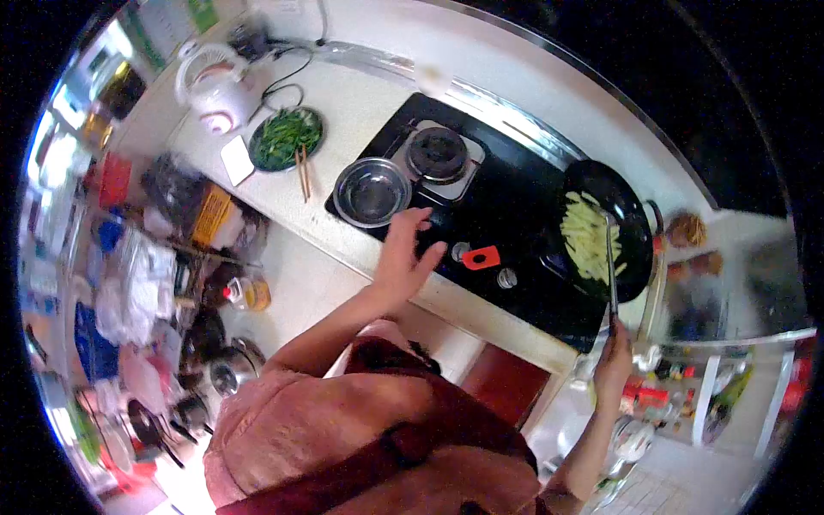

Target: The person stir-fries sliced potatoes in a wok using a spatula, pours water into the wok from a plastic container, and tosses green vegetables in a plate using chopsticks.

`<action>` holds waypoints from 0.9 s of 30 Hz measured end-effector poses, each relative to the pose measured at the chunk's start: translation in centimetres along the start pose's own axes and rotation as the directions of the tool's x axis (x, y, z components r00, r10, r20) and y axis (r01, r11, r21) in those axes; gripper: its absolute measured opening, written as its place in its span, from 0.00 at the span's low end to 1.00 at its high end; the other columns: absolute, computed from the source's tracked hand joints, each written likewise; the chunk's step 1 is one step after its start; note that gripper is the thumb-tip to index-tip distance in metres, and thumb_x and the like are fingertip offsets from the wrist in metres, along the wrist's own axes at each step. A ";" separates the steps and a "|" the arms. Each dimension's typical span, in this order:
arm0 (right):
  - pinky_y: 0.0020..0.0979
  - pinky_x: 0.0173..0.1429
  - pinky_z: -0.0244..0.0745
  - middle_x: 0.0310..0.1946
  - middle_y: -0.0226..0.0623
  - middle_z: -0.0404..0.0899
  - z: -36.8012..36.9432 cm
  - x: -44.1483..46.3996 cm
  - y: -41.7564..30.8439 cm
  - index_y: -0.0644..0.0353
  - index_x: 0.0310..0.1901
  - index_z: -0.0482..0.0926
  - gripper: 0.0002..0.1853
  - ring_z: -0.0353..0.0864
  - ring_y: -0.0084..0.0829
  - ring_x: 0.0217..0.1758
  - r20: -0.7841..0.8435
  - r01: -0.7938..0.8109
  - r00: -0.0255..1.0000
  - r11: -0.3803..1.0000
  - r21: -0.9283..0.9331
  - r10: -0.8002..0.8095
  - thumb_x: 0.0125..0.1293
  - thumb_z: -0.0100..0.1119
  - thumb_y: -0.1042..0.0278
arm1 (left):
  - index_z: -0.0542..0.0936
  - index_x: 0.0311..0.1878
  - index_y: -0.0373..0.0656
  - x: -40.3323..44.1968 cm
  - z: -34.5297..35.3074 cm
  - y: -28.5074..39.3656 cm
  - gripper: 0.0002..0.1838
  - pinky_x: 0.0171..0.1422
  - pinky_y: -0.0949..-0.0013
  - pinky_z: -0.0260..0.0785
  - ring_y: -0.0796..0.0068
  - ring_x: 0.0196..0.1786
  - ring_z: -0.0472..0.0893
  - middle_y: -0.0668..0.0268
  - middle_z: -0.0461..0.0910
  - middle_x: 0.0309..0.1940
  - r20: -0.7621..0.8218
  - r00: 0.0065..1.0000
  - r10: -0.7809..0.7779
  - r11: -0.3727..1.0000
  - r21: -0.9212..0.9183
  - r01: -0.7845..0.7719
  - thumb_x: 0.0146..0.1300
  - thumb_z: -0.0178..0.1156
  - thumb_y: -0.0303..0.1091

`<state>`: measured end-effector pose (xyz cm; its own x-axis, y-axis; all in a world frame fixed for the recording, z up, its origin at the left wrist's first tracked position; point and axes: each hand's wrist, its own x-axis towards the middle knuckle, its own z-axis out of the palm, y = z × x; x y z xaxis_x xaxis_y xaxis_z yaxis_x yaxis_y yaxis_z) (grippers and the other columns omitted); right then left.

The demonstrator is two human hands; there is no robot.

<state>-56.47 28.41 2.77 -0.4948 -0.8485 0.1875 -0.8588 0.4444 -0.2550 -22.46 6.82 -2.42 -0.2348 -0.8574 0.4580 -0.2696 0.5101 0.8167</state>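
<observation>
My right hand (612, 356) is wrapped round the dark grip of a long-handled spatula (612, 266), which reaches into a black wok (635, 210) on the right of the stove. Pale yellow-green vegetable strips (588, 239) lie in the wok; the spatula's blade is hard to make out among them. Fingers apart and holding nothing, my left hand (403, 262) hovers over the stove's front edge. Just beyond its fingertips sits a shiny metal bowl (373, 190). To its right are a red tag-like piece (481, 257) and the stove knobs (507, 278).
A bare burner (439, 154) is at the back of the black stove (515, 189). On the counter's left stand a plate of leafy greens (287, 139), chopsticks (302, 173), a white card-like item (237, 161) and a white kettle-like appliance (215, 90). An oil bottle (249, 293) stands lower left.
</observation>
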 end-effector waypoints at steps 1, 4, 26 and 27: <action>0.44 0.49 0.72 0.48 0.51 0.76 -0.4 0.3 0.1 0.52 0.60 0.70 0.20 0.76 0.51 0.48 0.050 0.026 0.998 0.999 -0.018 -0.025 0.66 0.49 0.71 | 0.65 0.59 0.37 -1.0 -0.5 -0.3 0.29 0.48 0.67 0.69 0.64 0.47 0.74 0.55 0.69 0.49 -0.041 0.994 -0.100 0.995 -0.021 0.099 0.55 0.63 0.26; 0.45 0.53 0.70 0.49 0.49 0.75 -1.4 0.2 -1.1 0.57 0.55 0.74 0.17 0.74 0.51 0.51 -0.057 0.194 0.976 0.961 -0.198 -0.209 0.65 0.50 0.69 | 0.66 0.58 0.38 -5.0 -4.3 -1.0 0.26 0.47 0.68 0.69 0.68 0.48 0.75 0.57 0.70 0.48 -0.169 0.964 -0.206 0.976 0.042 0.215 0.57 0.62 0.27; 0.36 0.43 0.74 0.36 0.39 0.81 17.5 -3.2 -49.4 0.55 0.41 0.80 0.09 0.81 0.42 0.39 0.181 0.586 0.445 0.437 0.682 -0.877 0.62 0.56 0.63 | 0.68 0.57 0.37 -9.1 -39.0 -16.2 0.23 0.42 0.72 0.70 0.74 0.41 0.76 0.61 0.74 0.41 -0.484 0.776 -0.404 0.851 0.113 0.513 0.61 0.60 0.33; 0.35 0.43 0.74 0.36 0.39 0.81 18.0 -2.8 -51.7 0.55 0.41 0.80 0.09 0.81 0.42 0.40 0.169 0.561 0.455 0.429 0.708 -0.874 0.62 0.55 0.63 | 0.68 0.57 0.37 -8.8 -41.5 -16.7 0.22 0.43 0.71 0.70 0.74 0.40 0.76 0.62 0.74 0.40 -0.508 0.744 -0.434 0.826 0.105 0.553 0.62 0.60 0.33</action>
<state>-8.32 2.66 -1.65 0.5482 -0.8231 0.1483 -0.5516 -0.4891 -0.6757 22.85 3.01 -5.51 0.4162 -0.8942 0.1645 -0.4506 -0.0457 0.8915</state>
